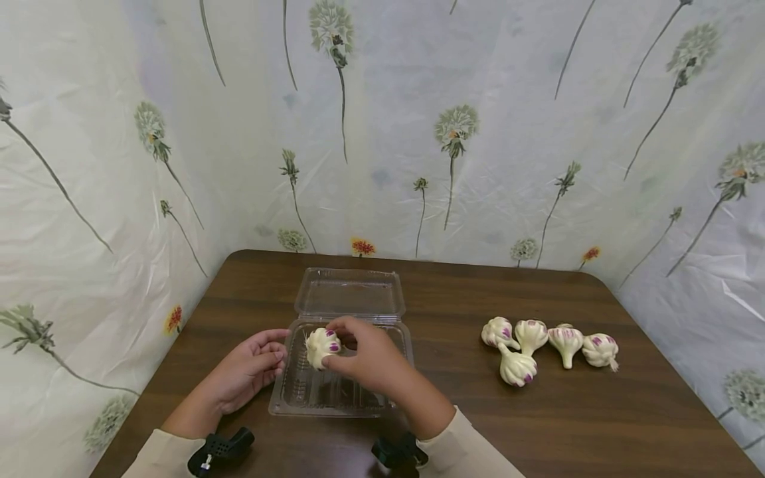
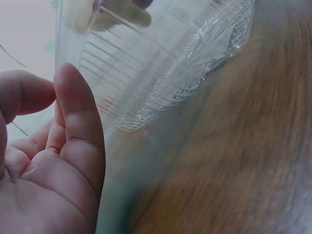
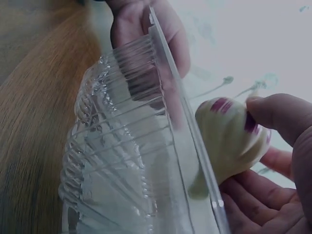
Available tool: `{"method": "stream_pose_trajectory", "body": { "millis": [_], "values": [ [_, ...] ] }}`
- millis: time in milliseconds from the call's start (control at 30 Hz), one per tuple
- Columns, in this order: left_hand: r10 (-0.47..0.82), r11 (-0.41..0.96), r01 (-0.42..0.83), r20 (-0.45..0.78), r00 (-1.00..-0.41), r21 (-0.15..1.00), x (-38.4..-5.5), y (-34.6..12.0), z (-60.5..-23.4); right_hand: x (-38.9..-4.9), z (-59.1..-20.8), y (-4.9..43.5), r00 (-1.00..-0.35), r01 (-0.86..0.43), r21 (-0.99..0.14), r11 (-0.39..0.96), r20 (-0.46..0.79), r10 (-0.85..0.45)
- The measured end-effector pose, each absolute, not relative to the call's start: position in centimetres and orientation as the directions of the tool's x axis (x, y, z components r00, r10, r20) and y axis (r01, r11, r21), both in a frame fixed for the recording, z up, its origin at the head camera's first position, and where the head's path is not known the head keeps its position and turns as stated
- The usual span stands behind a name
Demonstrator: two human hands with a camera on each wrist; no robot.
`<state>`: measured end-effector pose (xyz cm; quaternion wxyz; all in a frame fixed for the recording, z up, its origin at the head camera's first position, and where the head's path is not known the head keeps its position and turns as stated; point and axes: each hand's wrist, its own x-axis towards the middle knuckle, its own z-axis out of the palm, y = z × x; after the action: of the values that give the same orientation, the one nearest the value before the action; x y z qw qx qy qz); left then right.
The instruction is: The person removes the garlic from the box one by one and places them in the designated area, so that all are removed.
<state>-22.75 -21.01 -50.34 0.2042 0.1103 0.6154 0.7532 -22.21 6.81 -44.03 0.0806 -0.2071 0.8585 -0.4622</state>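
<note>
A clear plastic clamshell container (image 1: 335,406) stands on the table with its lid (image 1: 349,292) folded back. Over its tray my right hand (image 1: 367,352) grips a garlic bulb (image 1: 323,346), cream with purple patches. In the right wrist view the thumb (image 3: 280,114) presses the bulb from one side and the fingers support it from the other. My left hand (image 1: 254,365) is at the container's left edge, its relaxed fingertips (image 2: 70,80) right at the rim in the left wrist view. Through the clear wall, the right wrist view shows part of that hand.
Several more garlic bulbs (image 1: 564,342) lie grouped on the right side of the dark wooden table (image 1: 454,398). A pale curtain (image 1: 382,133) with a dandelion print hangs behind the table and along both sides. Black camera mounts (image 1: 221,451) are strapped at the wrists.
</note>
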Motion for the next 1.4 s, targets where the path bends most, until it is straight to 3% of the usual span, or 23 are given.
{"method": "stream_pose_trajectory", "body": {
  "millis": [667,1400],
  "values": [
    [0.452,-0.176,-0.178,-0.081,-0.888,0.968,-22.8,-21.1,-50.5,-21.1,-43.7,9.4,-0.928,-0.283,-0.870,0.405,0.141,-0.345],
    [0.454,-0.183,-0.179,-0.078,-0.888,0.967,-22.9,-21.0,-50.5,-20.2,-44.0,13.2,-0.963,-0.258,-0.876,0.407,0.198,-0.184]
  ]
}}
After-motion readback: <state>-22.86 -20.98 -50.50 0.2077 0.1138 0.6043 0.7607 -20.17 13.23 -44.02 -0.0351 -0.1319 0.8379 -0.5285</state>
